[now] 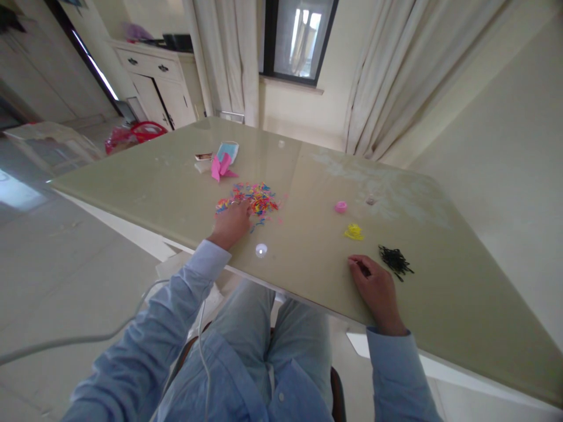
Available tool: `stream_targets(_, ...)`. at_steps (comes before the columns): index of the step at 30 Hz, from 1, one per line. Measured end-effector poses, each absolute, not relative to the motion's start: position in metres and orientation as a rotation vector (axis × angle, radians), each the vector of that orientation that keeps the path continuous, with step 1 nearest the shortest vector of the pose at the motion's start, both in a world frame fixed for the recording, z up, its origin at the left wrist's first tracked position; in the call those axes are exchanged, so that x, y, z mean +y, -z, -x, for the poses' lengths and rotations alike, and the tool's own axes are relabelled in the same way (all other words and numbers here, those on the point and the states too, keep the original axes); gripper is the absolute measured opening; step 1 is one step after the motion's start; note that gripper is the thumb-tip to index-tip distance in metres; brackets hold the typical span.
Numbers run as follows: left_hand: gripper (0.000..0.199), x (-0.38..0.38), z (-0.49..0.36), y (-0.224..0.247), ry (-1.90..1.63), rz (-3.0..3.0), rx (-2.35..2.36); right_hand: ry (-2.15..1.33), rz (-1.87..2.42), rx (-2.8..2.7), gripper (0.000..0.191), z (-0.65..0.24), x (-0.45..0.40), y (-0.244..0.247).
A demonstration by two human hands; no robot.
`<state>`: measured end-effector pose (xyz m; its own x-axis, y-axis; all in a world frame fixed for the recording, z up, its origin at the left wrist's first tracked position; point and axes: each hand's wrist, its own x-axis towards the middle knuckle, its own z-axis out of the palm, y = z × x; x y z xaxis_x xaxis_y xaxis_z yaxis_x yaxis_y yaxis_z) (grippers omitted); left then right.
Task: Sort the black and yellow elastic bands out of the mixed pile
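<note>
Greenish desk (303, 246), glossy. Yellow pieces (353, 232) and black pieces (394, 261) are grouped apart at right; the mixed heap (261, 202) at left is left unsplit (a fair amount). No front is shown by the heap; its long axis is laid roughly side to side, the black group's slanted down-right. The heap is touched by the left hand (234, 221), grip unclear; the right hand (373, 288) is curled near the black pieces, contents hidden.

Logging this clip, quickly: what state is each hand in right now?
Left hand: fingers at the multicoloured pile; grip can't be told.
Right hand: fingers curled, beside the black pile; whether it holds anything can't be told.
</note>
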<state>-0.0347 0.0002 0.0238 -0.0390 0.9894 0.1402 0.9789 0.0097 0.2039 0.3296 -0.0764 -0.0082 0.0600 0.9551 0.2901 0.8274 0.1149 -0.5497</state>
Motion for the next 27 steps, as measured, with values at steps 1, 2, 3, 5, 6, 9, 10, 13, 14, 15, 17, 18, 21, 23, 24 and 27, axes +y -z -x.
stream_targets(1, 0.027, 0.001, 0.035, -0.023, -0.384, -2.15, 2.198, -0.271, 1.735, -1.786, 0.036, -0.33, -0.076, 0.008)
stream_targets(2, 0.026, 0.001, 0.035, -0.023, -0.394, -2.149, 2.194, -0.274, 1.735, -1.786, 0.036, -0.33, -0.076, 0.008)
stream_targets(3, 0.026, 0.002, 0.035, -0.022, -0.409, -2.144, 2.192, -0.276, 1.735, -1.787, 0.036, -0.33, -0.076, 0.008)
stream_targets(5, 0.025, 0.003, 0.036, -0.021, -0.444, -2.123, 2.192, -0.276, 1.739, -1.786, 0.036, -0.329, -0.076, 0.008)
stream_targets(6, 0.025, 0.003, 0.036, -0.02, -0.46, -2.111, 2.194, -0.277, 1.743, -1.786, 0.037, -0.329, -0.076, 0.008)
stream_targets(9, 0.026, 0.005, 0.037, -0.02, -0.481, -2.1, 2.196, -0.289, 1.75, -1.785, 0.038, -0.329, -0.076, 0.008)
stream_targets(10, 0.026, 0.005, 0.037, -0.02, -0.48, -2.1, 2.198, -0.293, 1.75, -1.785, 0.038, -0.329, -0.076, 0.008)
stream_targets(13, 0.025, 0.005, 0.036, -0.019, -0.462, -2.098, 2.207, -0.297, 1.756, -1.783, 0.038, -0.33, -0.076, 0.008)
stream_targets(14, 0.025, 0.005, 0.036, -0.019, -0.459, -2.102, 2.208, -0.295, 1.759, -1.783, 0.038, -0.33, -0.076, 0.008)
stream_targets(15, 0.025, 0.005, 0.036, -0.019, -0.458, -2.107, 2.205, -0.294, 1.762, -1.783, 0.038, -0.33, -0.076, 0.008)
stream_targets(17, 0.025, 0.004, 0.037, -0.02, -0.466, -2.112, 2.2, -0.289, 1.767, -1.784, 0.039, -0.33, -0.076, 0.008)
stream_targets(18, 0.026, 0.004, 0.037, -0.021, -0.473, -2.106, 2.199, -0.286, 1.768, -1.786, 0.04, -0.329, -0.076, 0.007)
stream_targets(21, 0.03, 0.003, 0.043, -0.025, -0.505, -2.074, 2.214, -0.28, 1.761, -1.791, 0.04, -0.329, -0.077, 0.006)
stream_targets(23, 0.032, 0.002, 0.047, -0.028, -0.525, -2.064, 2.221, -0.278, 1.748, -1.795, 0.039, -0.328, -0.077, 0.006)
stream_targets(24, 0.031, 0.002, 0.05, -0.029, -0.523, -2.069, 2.212, -0.278, 1.743, -1.795, 0.038, -0.328, -0.077, 0.006)
stream_targets(27, 0.029, 0.0, 0.054, -0.03, -0.455, -2.101, 2.16, -0.28, 1.749, -1.79, 0.038, -0.329, -0.077, 0.007)
